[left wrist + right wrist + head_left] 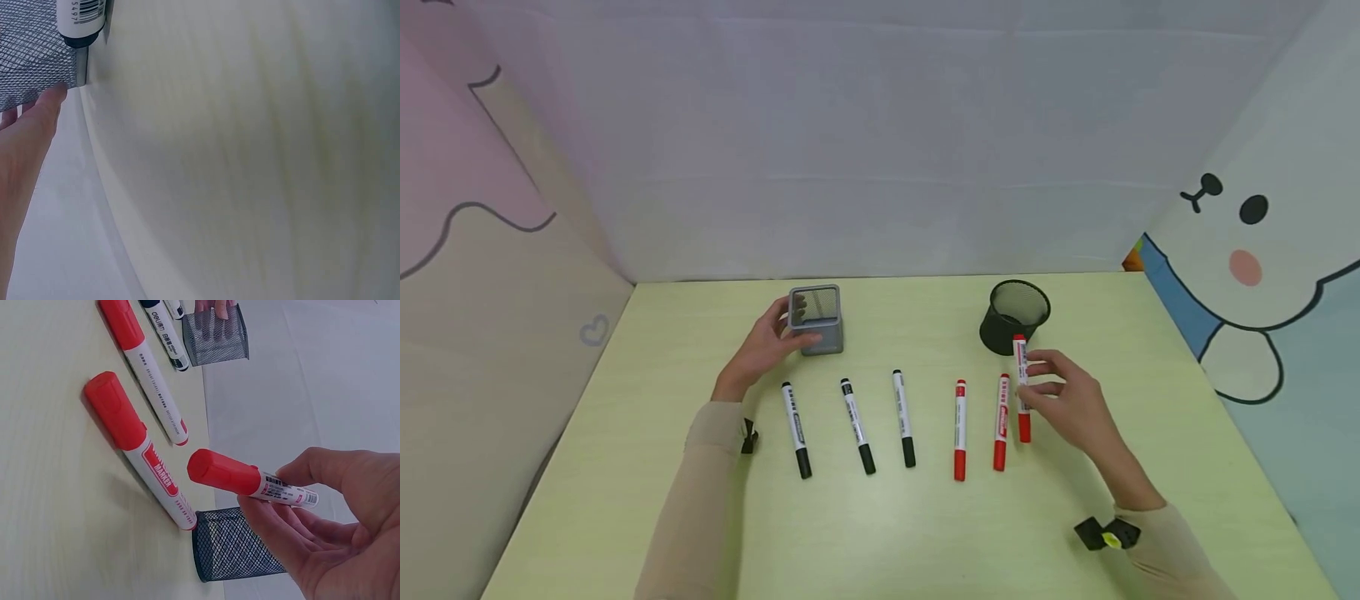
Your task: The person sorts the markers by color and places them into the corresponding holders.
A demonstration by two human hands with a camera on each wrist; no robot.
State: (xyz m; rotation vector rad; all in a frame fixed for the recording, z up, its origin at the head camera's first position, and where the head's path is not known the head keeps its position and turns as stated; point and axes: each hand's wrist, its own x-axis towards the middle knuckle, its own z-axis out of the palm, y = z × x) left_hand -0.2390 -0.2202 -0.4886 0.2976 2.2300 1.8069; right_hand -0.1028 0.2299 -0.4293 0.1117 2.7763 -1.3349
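My left hand (758,352) holds the square grey mesh pen holder (827,337) at the back left, its thumb across the front and the other fingers around the left side. In the left wrist view, fingers of that hand (31,134) touch the mesh wall (34,62). My right hand (1071,406) pinches a red marker (1022,379) between thumb and fingers, red cap downward. This marker is just in front of the round black mesh pen holder (1003,329); the right wrist view shows it lifted off the table.
Two red markers (960,429) (1002,422) lie left of my right hand. Three black-capped markers (796,429) (857,425) (904,418) lie in front of the grey holder. A pale wall (910,150) stands behind the light table (880,533).
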